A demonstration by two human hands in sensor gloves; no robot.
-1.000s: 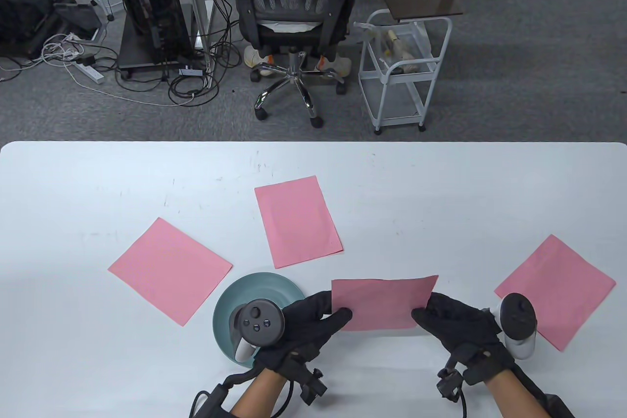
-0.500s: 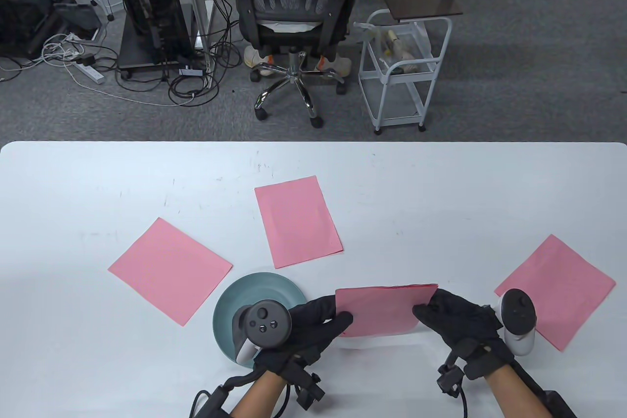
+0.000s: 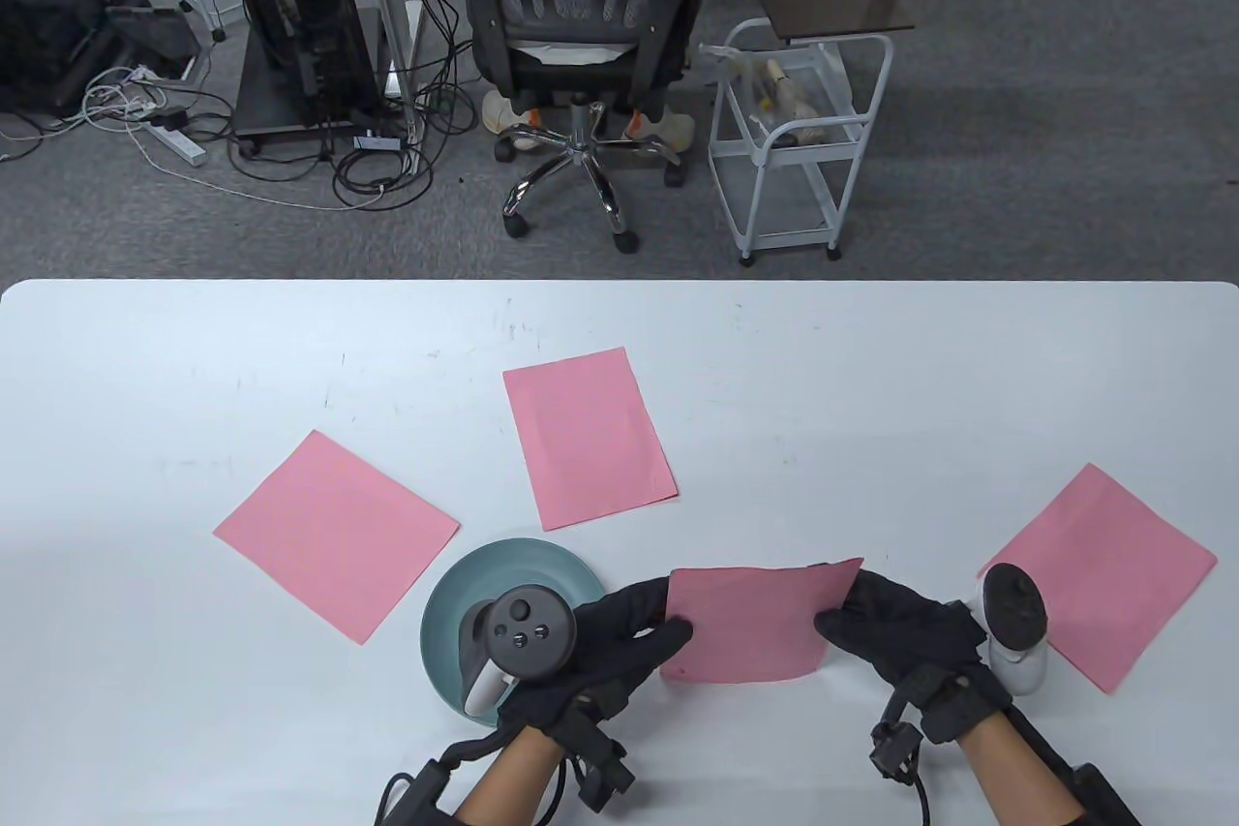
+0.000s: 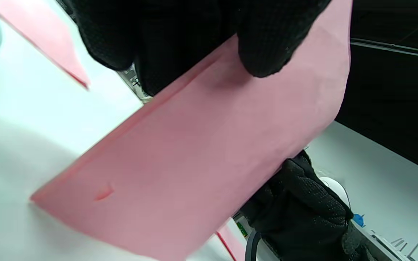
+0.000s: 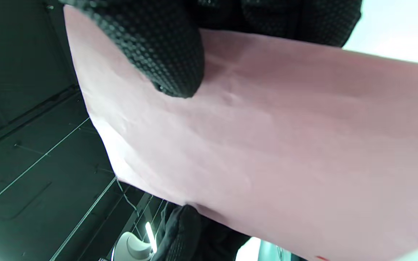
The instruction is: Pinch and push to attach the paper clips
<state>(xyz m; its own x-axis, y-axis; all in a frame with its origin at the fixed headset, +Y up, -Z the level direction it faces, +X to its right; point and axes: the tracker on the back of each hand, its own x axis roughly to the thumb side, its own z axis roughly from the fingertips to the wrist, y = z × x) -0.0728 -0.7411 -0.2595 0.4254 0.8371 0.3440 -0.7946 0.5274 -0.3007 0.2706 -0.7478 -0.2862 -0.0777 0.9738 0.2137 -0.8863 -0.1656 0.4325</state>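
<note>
Both gloved hands hold one pink paper sheet (image 3: 750,623) just above the table's near edge. My left hand (image 3: 639,623) pinches its left edge, thumb on top. My right hand (image 3: 861,618) pinches its right edge. The sheet fills the left wrist view (image 4: 201,159) and the right wrist view (image 5: 285,145). A small red mark (image 4: 103,192), perhaps a clip, shows near the sheet's lower left corner (image 3: 680,670). A teal bowl (image 3: 455,598) sits under my left hand; its contents are hidden.
Three more pink sheets lie flat: one at left (image 3: 334,535), one at centre back (image 3: 586,439), one at right (image 3: 1113,565). The table's far edge (image 3: 619,282) faces an office chair (image 3: 576,22) and a white cart (image 3: 794,138).
The held sheet has tilted: its near edge has dropped towards me and shows more of its face. Both hands shifted slightly and keep their pinch.
</note>
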